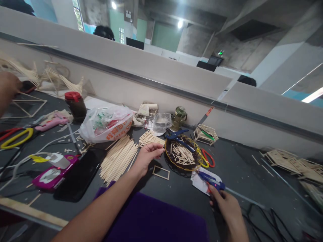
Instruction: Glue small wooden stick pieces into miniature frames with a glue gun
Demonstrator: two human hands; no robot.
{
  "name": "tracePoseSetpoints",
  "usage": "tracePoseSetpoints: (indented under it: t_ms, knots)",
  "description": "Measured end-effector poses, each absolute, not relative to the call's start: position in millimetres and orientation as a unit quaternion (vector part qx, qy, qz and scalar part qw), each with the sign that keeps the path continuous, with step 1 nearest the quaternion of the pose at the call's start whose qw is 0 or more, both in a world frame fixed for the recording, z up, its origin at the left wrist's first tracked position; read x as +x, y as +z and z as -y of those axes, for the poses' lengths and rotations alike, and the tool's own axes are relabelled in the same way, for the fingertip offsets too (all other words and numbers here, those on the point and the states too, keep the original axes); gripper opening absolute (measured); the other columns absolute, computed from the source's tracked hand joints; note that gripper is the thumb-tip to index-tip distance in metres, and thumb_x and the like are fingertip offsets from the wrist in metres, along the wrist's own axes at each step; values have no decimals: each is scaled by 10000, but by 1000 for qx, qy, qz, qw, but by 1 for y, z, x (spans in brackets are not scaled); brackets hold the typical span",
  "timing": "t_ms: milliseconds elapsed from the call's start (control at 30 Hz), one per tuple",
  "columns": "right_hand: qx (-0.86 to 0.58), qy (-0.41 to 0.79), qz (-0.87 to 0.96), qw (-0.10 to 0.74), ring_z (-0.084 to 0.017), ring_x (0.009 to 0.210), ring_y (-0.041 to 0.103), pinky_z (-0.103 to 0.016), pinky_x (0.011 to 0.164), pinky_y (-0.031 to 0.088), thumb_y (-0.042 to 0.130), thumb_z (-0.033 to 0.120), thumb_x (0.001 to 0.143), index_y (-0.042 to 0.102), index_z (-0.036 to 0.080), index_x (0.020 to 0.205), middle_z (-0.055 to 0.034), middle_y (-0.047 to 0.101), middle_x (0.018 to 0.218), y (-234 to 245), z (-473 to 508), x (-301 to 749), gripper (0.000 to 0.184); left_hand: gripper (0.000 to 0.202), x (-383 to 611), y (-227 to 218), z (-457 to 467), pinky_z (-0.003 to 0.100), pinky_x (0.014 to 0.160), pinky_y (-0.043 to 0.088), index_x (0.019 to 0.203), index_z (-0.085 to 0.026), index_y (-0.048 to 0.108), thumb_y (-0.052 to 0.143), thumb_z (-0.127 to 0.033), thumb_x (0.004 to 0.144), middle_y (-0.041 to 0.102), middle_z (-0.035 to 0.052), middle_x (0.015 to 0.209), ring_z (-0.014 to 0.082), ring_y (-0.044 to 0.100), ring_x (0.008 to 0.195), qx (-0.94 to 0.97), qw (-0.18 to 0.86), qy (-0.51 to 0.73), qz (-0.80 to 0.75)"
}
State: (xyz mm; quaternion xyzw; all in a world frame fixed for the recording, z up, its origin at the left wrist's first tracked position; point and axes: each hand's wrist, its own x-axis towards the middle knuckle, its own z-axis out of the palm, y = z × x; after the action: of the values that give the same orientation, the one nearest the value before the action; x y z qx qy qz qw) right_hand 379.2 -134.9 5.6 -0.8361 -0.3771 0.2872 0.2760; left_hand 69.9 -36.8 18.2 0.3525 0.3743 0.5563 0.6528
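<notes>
Bench [239,163] below a white partition [151,62], concrete ceiling [209,23] beyond

My right fingers [216,194] wrap the glue gun [211,180], over paper [198,185] just beside the basket [181,170]. My left fingers [154,147] nearly meet near its rim; I can't tell whether they pinch anything. Small sticks [185,156] lie inside, a frame [161,177] flat on the dark bench.

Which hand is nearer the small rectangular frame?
Left. The left hand is close to the small rectangular frame, at its upper left in view; the right hand, holding the blue glue gun, is farther, to its lower right.
</notes>
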Motion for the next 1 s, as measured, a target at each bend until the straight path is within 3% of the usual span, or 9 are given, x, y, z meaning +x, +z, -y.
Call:
tracePoseSetpoints:
  t_ms: [133,233,300,400,500,633,767,1000]
  knots:
    - [-904,103,403,96,-288,620,622,-333,499,358,460,606,782,675,231,693,-147,681,712,23,137,372,441,300,71,19,37,242,627,460,867,-168,717,814,-317,625,694,29,772,106,581,639,351,653,556,-376]
    - [-865,15,488,118,-252,682,615,-301,525,333,406,480,846,662,236,816,-117,681,796,45,123,345,355,309,72,20,38,246,626,458,862,-163,717,818,-322,618,706,47,799,117,590,656,353,655,551,-378]
    - [-803,8,571,173,-204,707,604,-270,553,330,429,419,846,633,229,797,-68,675,808,53,103,320,283,318,72,20,38,253,627,459,859,-160,716,819,-331,613,713,62,821,128,601,667,356,656,547,-380]
    - [-756,54,628,177,-157,632,578,-243,541,303,482,394,835,583,222,722,-7,643,693,54,67,288,229,328,71,20,38,255,638,463,868,-164,717,820,-336,609,715,64,826,134,610,687,356,659,542,-381]
    - [-750,52,651,107,-165,684,600,-243,559,303,475,335,869,592,210,716,-27,663,715,46,42,277,229,327,70,20,38,249,640,459,868,-162,716,819,-336,611,712,59,817,127,608,682,355,660,543,-380]
    - [-744,21,667,22,-189,810,636,-253,601,325,408,294,936,643,186,861,-87,700,892,32,30,278,269,304,71,20,38,236,613,444,852,-159,712,817,-319,616,689,31,756,107,583,636,348,664,546,-373]
    - [-744,17,667,14,-200,833,644,-263,618,340,381,311,952,658,196,907,-92,705,924,26,30,275,303,297,72,20,39,228,610,439,861,-154,707,811,-308,628,680,26,750,100,576,632,340,670,546,-372]
    - [-761,37,647,-3,-227,832,649,-278,623,357,493,348,878,692,209,798,-93,714,846,23,27,275,255,301,71,18,38,223,613,438,865,-153,704,810,-306,629,680,30,763,100,574,642,327,674,546,-375]
